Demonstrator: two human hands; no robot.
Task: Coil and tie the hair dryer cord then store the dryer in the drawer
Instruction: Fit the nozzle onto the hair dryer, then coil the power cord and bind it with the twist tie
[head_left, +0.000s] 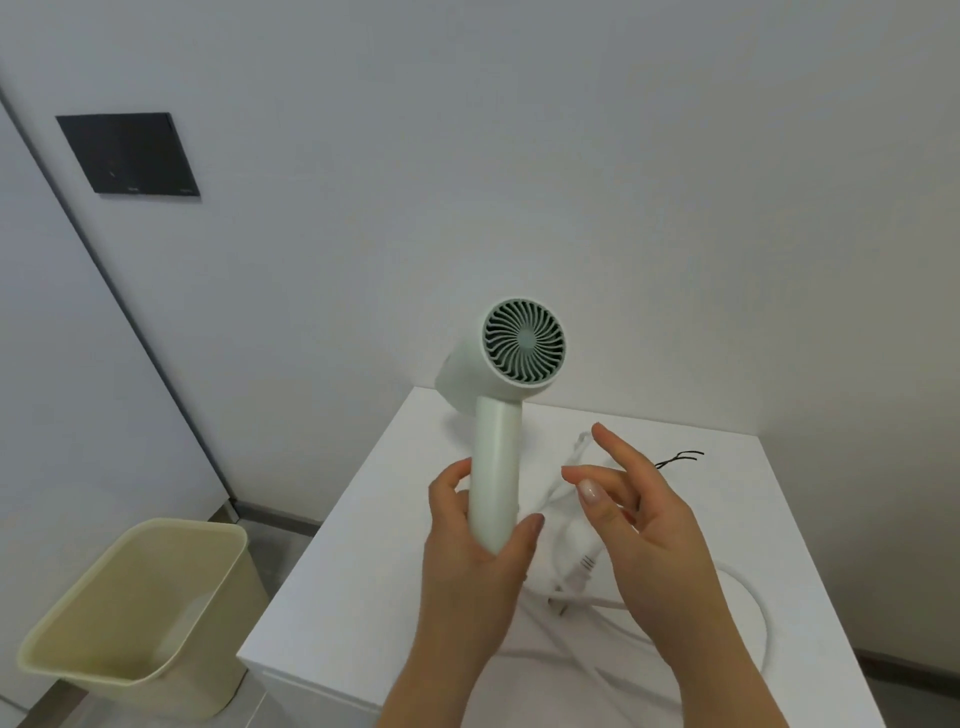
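Observation:
A pale green hair dryer (501, 395) is held upright above a white cabinet top (363, 545), its round rear grille facing me. My left hand (467, 561) is shut on the lower end of the dryer's handle. My right hand (639, 530) hovers just right of the handle, fingers spread and holding nothing. The white cord (748, 597) lies loose in a wide loop on the cabinet top, with its plug (571, 582) below the two hands. A thin black twist tie (680, 457) rests on the top behind my right hand.
A beige waste bin (140, 613) stands on the floor left of the cabinet. A dark panel (127, 153) is mounted on the white wall. A drawer front edge (311, 696) shows at the cabinet's near left corner.

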